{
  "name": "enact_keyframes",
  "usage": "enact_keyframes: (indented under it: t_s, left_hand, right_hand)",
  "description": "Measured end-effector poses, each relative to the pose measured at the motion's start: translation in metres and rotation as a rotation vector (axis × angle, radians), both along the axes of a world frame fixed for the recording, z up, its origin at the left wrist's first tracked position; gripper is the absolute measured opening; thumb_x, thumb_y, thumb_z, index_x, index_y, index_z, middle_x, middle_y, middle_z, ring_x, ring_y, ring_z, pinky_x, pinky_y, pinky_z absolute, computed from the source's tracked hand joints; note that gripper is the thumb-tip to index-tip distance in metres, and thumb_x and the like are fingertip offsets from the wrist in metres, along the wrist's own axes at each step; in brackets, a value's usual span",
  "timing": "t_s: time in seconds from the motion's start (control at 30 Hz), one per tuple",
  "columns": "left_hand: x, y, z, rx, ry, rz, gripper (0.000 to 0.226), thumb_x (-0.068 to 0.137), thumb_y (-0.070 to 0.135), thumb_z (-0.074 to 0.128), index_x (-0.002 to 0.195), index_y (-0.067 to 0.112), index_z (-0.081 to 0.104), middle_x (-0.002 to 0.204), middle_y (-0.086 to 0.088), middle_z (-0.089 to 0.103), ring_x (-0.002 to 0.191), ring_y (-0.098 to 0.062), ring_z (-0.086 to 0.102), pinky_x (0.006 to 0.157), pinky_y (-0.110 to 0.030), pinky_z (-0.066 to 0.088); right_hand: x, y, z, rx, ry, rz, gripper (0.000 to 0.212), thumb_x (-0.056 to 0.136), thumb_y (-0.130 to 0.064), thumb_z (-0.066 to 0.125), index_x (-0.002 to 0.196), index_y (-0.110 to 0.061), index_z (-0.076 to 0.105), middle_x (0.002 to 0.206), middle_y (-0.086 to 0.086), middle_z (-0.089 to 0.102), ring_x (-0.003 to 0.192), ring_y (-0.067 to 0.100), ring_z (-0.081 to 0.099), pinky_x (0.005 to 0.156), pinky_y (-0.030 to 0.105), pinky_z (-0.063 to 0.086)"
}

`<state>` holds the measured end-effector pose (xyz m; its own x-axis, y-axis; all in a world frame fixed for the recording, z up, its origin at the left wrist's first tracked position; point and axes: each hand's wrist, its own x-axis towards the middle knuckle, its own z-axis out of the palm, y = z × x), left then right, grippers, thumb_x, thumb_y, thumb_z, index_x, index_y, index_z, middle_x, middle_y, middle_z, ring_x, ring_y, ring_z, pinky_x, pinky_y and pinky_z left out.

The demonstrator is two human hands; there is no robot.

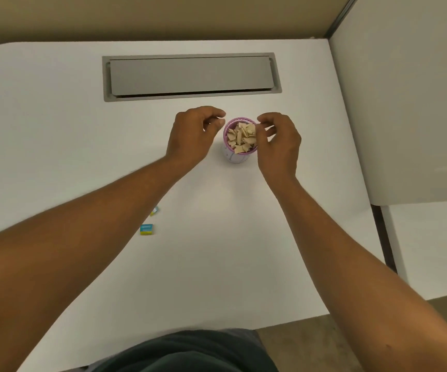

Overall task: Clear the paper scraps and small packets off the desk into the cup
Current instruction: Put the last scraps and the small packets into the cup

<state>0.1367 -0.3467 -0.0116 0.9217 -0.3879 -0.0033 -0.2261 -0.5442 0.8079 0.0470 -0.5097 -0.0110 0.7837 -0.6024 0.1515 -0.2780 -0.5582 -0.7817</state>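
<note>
A pink-rimmed cup stands mid-desk, filled to the top with beige paper scraps. My left hand hovers just left of the rim, fingers curled and apart, holding nothing I can see. My right hand is at the right rim, its fingertips over the scraps; whether it pinches a scrap is unclear. A small blue-and-yellow packet lies on the desk nearer me, and a second packet peeks out from under my left forearm.
A grey cable hatch is set into the white desk behind the cup. A partition wall borders the right side. The desk's front edge curves near my lap.
</note>
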Motion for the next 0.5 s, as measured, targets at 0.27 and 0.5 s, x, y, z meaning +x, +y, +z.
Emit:
enact_keyframes:
  t_s: [0.27, 0.5]
  left_hand:
    - [-0.031, 0.175, -0.047, 0.221, 0.027, 0.271, 0.016, 0.098, 0.029, 0.064, 0.11, 0.027, 0.074, 0.114, 0.01, 0.072, 0.099, -0.016, 0.062, 0.093, -0.043, 0.054]
    - [-0.085, 0.24, -0.093, 0.467, 0.07, 0.179, 0.039, 0.101, 0.029, 0.06, 0.137, 0.015, 0.061, 0.143, -0.009, 0.058, 0.131, -0.034, 0.052, 0.111, -0.042, 0.042]
  right_hand:
    - [-0.076, 0.148, -0.047, -0.157, 0.307, 0.729, 0.033, 0.094, -0.031, 0.065, 0.126, -0.021, 0.062, 0.121, 0.0, 0.056, 0.106, 0.021, 0.054, 0.088, 0.035, 0.052]
    - [-0.073, 0.224, -0.079, -0.289, 0.515, 0.834, 0.046, 0.09, -0.034, 0.071, 0.133, -0.021, 0.059, 0.125, 0.007, 0.051, 0.107, 0.027, 0.052, 0.079, 0.039, 0.055]
